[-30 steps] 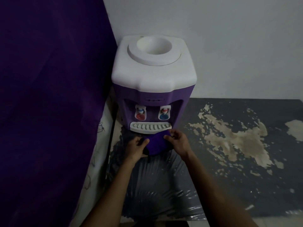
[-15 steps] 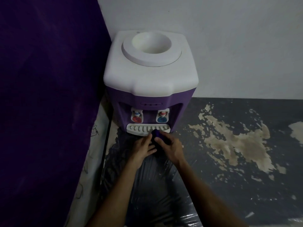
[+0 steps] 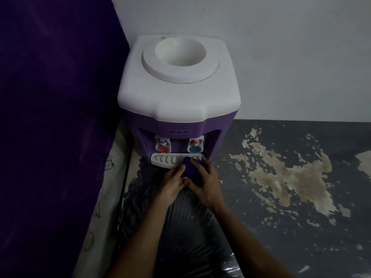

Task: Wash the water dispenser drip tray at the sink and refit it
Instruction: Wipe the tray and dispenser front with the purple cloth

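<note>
We note the water dispenser (image 3: 178, 109) standing at the back left corner of the dark, worn floor (image 3: 301, 227), against the grey wall (image 3: 281, 57) and just beside a purple curtain (image 3: 50, 117). Its white top has an open round well; the red tap (image 3: 163, 146) and blue tap (image 3: 194, 146) sit in the purple front recess. Below them lies the white slotted grille (image 3: 166, 159). The drip tray (image 3: 193, 169) (the purple part, partly covered by fingers) sits at the dispenser's foot, touching the grille's right half. Our left hand (image 3: 174, 185) has fingers curled against the tray's left side; our right hand (image 3: 206, 181) wraps its fingers over the tray's top and right side, holding it. The two hands touch each other at the fingertips. Shiny black plastic sheet (image 3: 180, 247) covers the floor under the forearms
</note>
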Available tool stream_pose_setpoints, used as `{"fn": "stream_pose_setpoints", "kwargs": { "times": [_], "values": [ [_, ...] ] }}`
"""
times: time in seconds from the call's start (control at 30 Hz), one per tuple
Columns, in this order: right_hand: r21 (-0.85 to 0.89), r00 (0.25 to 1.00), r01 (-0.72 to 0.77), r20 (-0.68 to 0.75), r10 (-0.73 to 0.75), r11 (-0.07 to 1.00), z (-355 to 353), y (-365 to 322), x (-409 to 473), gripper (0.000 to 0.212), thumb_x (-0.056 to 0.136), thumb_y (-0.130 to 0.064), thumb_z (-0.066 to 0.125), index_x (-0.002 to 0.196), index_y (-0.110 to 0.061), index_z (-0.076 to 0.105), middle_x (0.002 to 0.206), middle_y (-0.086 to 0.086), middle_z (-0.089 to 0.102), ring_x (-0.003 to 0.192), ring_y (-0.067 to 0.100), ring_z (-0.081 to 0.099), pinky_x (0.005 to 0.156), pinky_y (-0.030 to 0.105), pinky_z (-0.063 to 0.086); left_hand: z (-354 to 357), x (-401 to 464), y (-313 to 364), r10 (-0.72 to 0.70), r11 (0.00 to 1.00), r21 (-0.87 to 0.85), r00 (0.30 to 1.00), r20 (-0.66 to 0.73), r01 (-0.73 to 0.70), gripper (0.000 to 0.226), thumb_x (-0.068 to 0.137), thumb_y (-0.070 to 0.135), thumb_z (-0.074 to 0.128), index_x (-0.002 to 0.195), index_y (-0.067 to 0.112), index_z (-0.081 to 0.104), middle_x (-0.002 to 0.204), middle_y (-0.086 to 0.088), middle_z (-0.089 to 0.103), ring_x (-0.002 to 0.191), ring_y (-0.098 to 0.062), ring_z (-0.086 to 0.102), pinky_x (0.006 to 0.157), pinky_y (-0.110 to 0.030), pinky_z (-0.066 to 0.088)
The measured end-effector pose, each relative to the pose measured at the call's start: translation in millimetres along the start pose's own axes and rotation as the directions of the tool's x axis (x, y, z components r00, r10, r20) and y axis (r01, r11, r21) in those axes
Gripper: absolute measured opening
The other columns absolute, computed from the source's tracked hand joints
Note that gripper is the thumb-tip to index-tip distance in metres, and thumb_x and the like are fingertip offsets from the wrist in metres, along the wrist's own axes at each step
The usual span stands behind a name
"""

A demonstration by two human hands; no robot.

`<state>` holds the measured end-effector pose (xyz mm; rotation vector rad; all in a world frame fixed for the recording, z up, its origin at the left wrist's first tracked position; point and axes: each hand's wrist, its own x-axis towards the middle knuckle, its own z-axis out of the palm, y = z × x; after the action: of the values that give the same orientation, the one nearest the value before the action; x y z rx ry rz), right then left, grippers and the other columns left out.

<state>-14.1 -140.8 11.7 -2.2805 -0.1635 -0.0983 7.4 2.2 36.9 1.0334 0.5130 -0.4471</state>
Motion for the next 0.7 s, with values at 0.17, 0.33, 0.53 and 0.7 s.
{"fn": "stream_pose_setpoints", "kwargs": {
  "times": [0.17, 0.33, 0.53, 0.7],
  "values": [
    [-0.264, 0.999, 0.028, 0.05, -0.015, 0.964, 2.6, 10.5, 5.6, 0.065, 0.094, -0.041, 0.059, 0.153, -0.035, 0.029, 0.155, 0.014, 0.03, 0.138, 0.032, 0.035, 0.105, 0.043, 0.045, 5.8, 7.9, -0.5, -0.023, 0.99, 0.136, 0.999, -0.024, 0.026, 0.022, 0.099, 0.03, 0.05, 0.12, 0.03, 0.056, 0.112, 0.006, 0.065, 0.103, -0.011, 0.06, 0.093, -0.031, 0.041],
    [-0.312, 0.999, 0.044, -0.002, -0.047, 0.949, 9.1, 15.7, 9.4, 0.062, 0.092, -0.022, 0.064, 0.149, -0.028, 0.041, 0.147, 0.018, 0.036, 0.134, 0.033, 0.04, 0.094, 0.042, 0.054, 5.6, 18.9, -7.5, -0.049, 0.995, 0.079, 0.995, -0.087, 0.056, 0.027, 0.099, 0.017, 0.05, 0.124, 0.02, 0.057, 0.115, -0.002, 0.063, 0.102, -0.02, 0.062, 0.094, -0.032, 0.045],
    [-0.202, 0.989, -0.066, -0.142, 0.037, 0.977, 9.2, 4.1, 3.1, 0.054, 0.088, -0.046, 0.058, 0.138, -0.027, 0.053, 0.139, 0.005, 0.045, 0.125, 0.023, 0.044, 0.104, 0.038, 0.039, 1.6, 27.2, -9.9, -0.042, 0.997, 0.065, 0.991, -0.124, 0.05, 0.027, 0.098, 0.007, 0.048, 0.123, 0.004, 0.059, 0.118, -0.014, 0.064, 0.101, -0.023, 0.064, 0.08, -0.03, 0.055],
    [-0.236, 0.997, 0.03, 0.078, -0.012, 0.971, 4.6, 11.6, 6.2, 0.071, 0.087, -0.062, 0.057, 0.147, -0.03, 0.037, 0.141, 0.007, 0.045, 0.121, 0.024, 0.047, 0.1, 0.042, 0.042, -4.7, 26.4, -6.1, -0.09, 0.995, 0.037, 0.991, -0.095, 0.093, 0.021, 0.099, 0.01, 0.047, 0.113, 0.013, 0.062, 0.106, -0.008, 0.066, 0.088, -0.015, 0.061, 0.071, -0.024, 0.049]
  ]
}}
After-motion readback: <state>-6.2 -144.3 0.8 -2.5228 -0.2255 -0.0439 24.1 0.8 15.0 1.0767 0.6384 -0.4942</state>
